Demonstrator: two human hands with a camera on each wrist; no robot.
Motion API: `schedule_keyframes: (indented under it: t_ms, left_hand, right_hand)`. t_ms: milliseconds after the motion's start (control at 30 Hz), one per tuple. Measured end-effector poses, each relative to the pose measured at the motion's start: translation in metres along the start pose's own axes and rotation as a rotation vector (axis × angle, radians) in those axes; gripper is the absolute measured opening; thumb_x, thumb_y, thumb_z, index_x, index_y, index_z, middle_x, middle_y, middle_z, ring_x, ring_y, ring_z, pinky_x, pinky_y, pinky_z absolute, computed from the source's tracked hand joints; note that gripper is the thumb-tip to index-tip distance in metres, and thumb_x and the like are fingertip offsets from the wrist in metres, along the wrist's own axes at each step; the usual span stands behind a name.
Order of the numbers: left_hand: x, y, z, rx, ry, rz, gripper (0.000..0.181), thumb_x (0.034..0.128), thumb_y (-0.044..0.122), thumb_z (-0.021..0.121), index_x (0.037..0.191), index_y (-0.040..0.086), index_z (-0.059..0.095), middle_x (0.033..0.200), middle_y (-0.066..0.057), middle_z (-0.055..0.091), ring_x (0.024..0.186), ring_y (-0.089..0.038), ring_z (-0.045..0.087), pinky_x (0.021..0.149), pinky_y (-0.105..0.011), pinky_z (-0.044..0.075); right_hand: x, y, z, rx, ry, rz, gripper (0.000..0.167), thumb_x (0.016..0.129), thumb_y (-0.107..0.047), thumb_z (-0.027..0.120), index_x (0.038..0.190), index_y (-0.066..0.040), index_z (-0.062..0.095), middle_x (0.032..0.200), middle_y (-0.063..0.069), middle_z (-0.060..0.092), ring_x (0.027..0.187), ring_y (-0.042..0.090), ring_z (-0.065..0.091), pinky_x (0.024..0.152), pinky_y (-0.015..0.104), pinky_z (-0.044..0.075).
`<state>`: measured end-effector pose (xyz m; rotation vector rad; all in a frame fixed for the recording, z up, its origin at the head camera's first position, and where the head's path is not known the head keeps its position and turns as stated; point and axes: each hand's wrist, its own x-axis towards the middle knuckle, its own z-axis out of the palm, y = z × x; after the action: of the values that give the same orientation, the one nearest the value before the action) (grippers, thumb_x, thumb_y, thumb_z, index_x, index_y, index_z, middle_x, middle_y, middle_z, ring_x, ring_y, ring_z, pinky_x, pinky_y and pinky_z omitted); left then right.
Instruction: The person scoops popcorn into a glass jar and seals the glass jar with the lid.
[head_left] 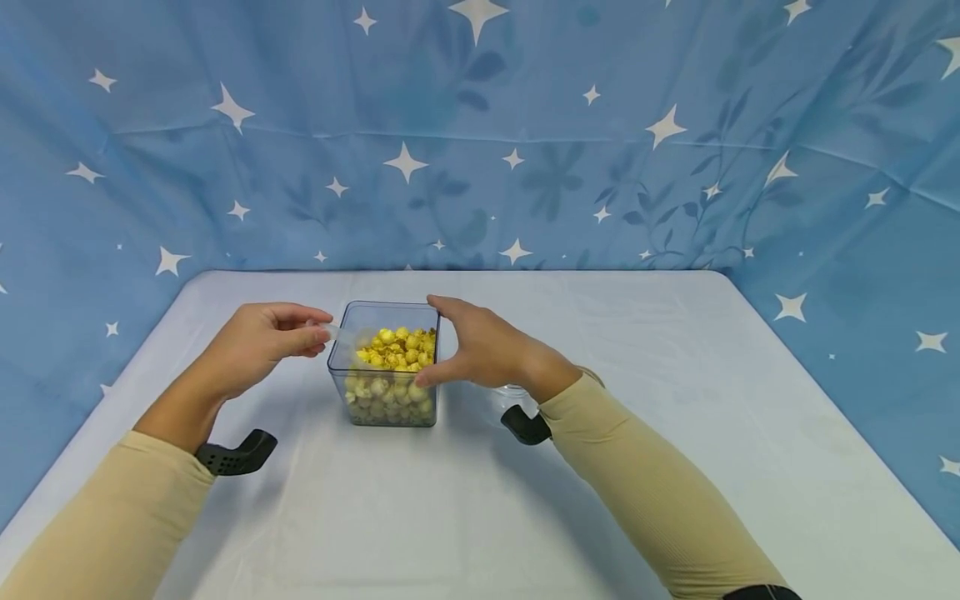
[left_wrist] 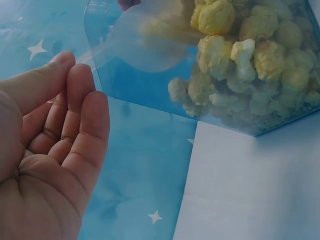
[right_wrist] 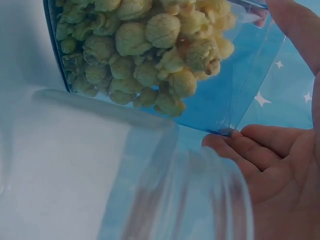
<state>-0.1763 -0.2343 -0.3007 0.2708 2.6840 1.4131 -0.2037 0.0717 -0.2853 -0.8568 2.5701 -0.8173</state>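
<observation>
A clear square-topped box (head_left: 347, 321) stands on the table, part full of yellow popcorn (head_left: 397, 350). From the left, my left hand (head_left: 258, 342) pinches the handle of a translucent white spoon (head_left: 339, 333) between thumb and fingertips. In the left wrist view, the rounded bowl of that spoon (left_wrist: 145, 55) shows through the box wall, with some yellow behind or on it. My right hand (head_left: 487, 346) holds the box at its right side, thumb on the near rim and fingers toward the far corner.
A clear jar (head_left: 506, 402) sits to the right of the box, partly hidden under my right wrist; it looms close in the right wrist view. White cloth covers the table (head_left: 360, 517). A blue star-patterned curtain (head_left: 480, 208) hangs behind.
</observation>
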Motion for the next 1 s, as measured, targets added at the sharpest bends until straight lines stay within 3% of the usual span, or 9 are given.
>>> schedule_keyframes:
  t_ms: [267,500,1000]
  left_hand:
    - [0.0,-0.002,-0.005,-0.01,0.013,-0.022,0.046,0.0993,0.032,0.066,0.132,-0.001,0.062,0.112,-0.011,0.069,0.094,-0.014,0.069,0.084,-0.025,0.054]
    - [0.001,-0.008,-0.005,-0.119,0.027,-0.025,0.048,0.1004,0.027,0.065,0.134,-0.006,0.058,0.113,-0.005,0.068,0.093,-0.006,0.069,0.083,-0.019,0.053]
    - [-0.002,-0.012,-0.004,-0.199,0.031,-0.023,0.047,0.1019,0.021,0.062,0.135,-0.012,0.053,0.101,0.009,0.069,0.09,-0.004,0.068,0.082,-0.018,0.053]
  right_hand:
    - [-0.001,0.0,-0.001,0.008,0.006,0.004,0.106,0.084,-0.046,0.081,0.161,-0.012,0.016,0.164,0.004,0.021,0.148,0.022,0.025,0.115,0.042,0.029]
    - [0.0,0.0,0.0,-0.001,0.003,0.003,0.107,0.084,-0.047,0.08,0.161,-0.012,0.016,0.164,0.004,0.021,0.148,0.022,0.025,0.115,0.043,0.029]
    - [0.0,0.0,0.001,-0.007,0.001,0.004,0.107,0.083,-0.047,0.081,0.161,-0.012,0.016,0.164,0.005,0.021,0.149,0.023,0.024,0.116,0.043,0.027]
